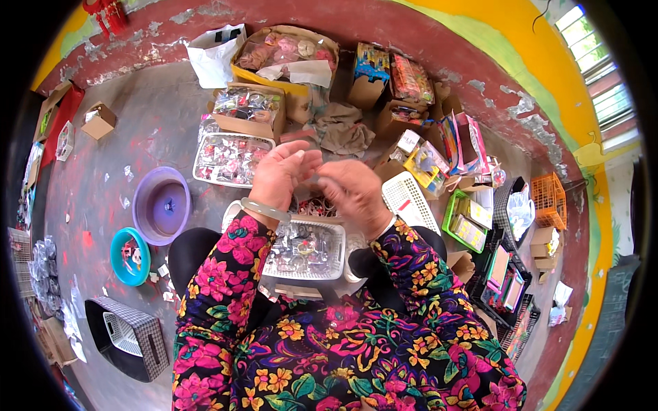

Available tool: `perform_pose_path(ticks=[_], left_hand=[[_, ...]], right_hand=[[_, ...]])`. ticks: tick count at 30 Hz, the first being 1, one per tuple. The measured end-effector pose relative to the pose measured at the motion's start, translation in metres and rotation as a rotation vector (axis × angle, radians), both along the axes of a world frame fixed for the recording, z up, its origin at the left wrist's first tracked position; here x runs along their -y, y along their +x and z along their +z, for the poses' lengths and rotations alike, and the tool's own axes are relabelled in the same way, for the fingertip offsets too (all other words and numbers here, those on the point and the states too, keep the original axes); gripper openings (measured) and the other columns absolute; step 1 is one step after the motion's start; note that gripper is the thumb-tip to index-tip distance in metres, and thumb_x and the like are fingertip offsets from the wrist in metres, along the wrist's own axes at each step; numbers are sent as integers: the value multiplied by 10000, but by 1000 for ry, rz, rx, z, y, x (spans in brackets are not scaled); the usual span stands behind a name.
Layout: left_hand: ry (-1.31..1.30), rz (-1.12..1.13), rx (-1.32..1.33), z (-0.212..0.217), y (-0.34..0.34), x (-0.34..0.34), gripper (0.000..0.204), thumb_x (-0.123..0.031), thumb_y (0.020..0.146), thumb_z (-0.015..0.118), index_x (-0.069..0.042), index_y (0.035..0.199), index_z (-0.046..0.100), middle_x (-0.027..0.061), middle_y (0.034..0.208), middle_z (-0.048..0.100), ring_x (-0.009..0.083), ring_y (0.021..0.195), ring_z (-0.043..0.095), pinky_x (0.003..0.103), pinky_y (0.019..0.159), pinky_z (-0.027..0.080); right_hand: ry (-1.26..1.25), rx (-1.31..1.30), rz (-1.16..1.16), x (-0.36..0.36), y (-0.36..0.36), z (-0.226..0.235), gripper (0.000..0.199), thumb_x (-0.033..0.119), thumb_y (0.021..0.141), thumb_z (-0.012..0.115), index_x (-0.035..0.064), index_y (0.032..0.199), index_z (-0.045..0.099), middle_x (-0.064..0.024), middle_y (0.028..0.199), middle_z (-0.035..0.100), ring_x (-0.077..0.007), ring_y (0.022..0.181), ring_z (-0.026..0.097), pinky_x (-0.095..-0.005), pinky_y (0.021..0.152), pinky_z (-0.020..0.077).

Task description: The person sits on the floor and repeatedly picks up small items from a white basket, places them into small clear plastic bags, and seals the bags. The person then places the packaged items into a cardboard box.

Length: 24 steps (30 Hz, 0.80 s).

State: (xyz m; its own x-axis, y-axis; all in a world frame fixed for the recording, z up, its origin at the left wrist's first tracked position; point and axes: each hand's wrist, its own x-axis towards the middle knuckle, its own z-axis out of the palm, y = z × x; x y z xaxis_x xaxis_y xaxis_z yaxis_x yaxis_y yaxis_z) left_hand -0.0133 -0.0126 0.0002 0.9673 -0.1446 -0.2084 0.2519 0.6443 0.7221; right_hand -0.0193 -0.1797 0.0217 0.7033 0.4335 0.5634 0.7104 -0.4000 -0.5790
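While both forearms came up from the bottom edge | left hand (279, 177) and right hand (355, 193) met mid-frame, fingertips pinching some tiny blurry item between them | white basket (306, 250) of packets sat just below

I see one head-worn fisheye view, looking steeply down, close over my hands and lap, floor (137, 130) curving around.
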Motion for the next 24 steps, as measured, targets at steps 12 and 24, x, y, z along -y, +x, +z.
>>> perform_pose_path(ticks=[12,24], left_hand=[[633,-483,205,-15,-5,13,91,-71,857,548,3,911,543,52,785,621,99,671,571,225,641,469],[868,-551,219,-11,-4,0,170,-67,765,619,-12,916,675,42,733,648,84,682,585,225,564,456]], right_hand=[[77,-1164,101,41,27,15,180,111,753,635,8,900,631,4,756,615,-39,643,533,-177,522,393],[-74,-1052,124,37,28,0,110,42,701,591,-13,795,611,-1,711,595,-61,650,530,-198,587,426]])
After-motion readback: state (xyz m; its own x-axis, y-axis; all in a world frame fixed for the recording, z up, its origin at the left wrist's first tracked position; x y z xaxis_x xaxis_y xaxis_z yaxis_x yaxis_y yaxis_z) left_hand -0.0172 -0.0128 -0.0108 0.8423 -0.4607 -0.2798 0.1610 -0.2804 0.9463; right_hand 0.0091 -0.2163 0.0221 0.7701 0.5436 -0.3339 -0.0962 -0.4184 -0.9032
